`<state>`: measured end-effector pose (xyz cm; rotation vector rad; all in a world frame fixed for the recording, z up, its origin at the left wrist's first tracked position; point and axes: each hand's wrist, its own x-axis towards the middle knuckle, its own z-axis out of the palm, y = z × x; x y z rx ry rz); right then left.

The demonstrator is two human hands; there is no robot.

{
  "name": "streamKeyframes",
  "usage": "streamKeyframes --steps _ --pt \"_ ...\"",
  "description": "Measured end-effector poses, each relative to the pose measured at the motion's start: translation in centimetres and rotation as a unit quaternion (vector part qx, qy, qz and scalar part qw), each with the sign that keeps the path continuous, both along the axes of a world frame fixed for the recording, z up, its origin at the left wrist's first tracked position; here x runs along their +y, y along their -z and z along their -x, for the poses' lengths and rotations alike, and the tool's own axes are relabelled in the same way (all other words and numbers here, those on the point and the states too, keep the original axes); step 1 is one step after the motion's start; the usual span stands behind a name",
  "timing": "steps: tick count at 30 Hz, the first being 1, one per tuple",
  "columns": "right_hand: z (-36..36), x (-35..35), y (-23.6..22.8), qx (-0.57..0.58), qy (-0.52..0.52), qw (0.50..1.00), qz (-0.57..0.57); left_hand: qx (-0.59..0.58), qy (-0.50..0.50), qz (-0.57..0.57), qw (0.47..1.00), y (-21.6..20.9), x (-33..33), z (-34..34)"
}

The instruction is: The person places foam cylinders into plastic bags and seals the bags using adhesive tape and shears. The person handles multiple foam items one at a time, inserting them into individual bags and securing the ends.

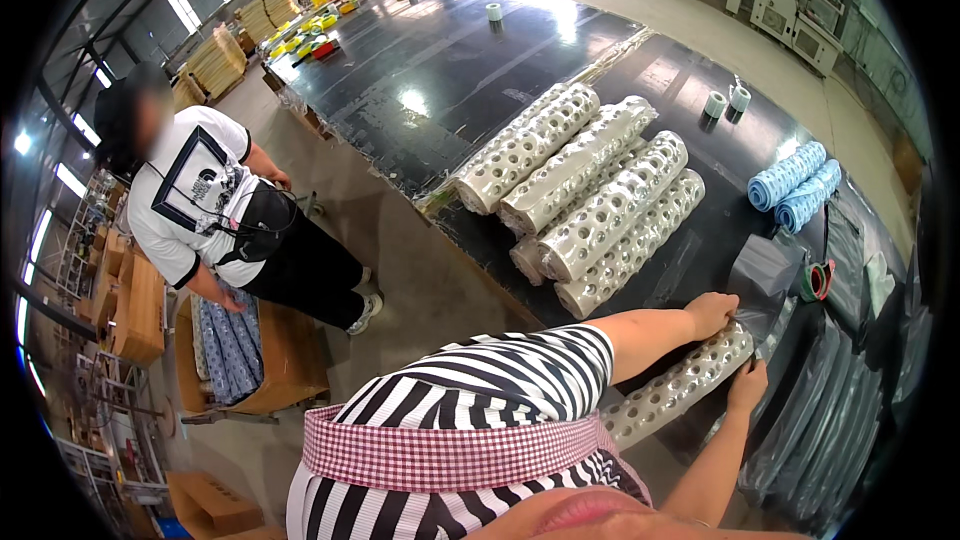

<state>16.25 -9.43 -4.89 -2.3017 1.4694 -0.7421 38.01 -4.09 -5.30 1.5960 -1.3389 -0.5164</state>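
Flanking far end of dotted roll [682,387], our left hand [713,316] and right hand [747,386] curl by grey plastic [767,265]; we cannot tell which they grip. Roll slants at dark table's [725,175] near side.

Glossy dark table [390,130] under dotted beige rolls [615,205], blue rolls [788,176], small pale spools [714,104] and plastic sheets [848,258]

The left hand [712,316] and right hand [746,388] flank one end of a spotted roll [672,395], their grip hard to see. Wrapped rolls [618,202] lie on the dark tabletop [430,80].
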Motion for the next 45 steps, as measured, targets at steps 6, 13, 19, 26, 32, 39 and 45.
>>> streamKeyframes --steps 6,13,19,26,32,39,45 --pt "0.4 -0.8 -1.7 0.088 -0.058 0.993 -0.06 -0.007 0.023 0.016 1.0 0.2 1.0 -0.1" --pt "-0.2 -4.7 2.1 -0.275 -0.032 0.939 -0.205 0.157 -0.045 -0.046 0.986 1.0 -2.6 1.7" --pt "-1.1 -3.8 1.8 -0.318 0.043 0.871 -0.373 0.174 -0.128 -0.07 0.974 0.6 -1.9 3.8" --pt "-0.8 -4.1 2.2 -0.363 -0.009 0.83 -0.423 0.193 -0.16 -0.097 0.963 -0.3 -1.6 3.5" --pt "-0.5 -3.4 2.0 -0.187 -0.054 0.901 -0.387 0.123 -0.195 -0.078 0.97 0.3 0.7 2.8" --pt "1.4 -1.3 1.3 -0.124 -0.155 0.927 -0.317 0.01 -0.166 -0.039 0.985 -1.2 4.0 3.7" --pt "4.4 2.5 0.6 -0.051 -0.199 0.957 -0.206 -0.016 -0.133 0.005 0.991 -1.7 8.1 6.1"
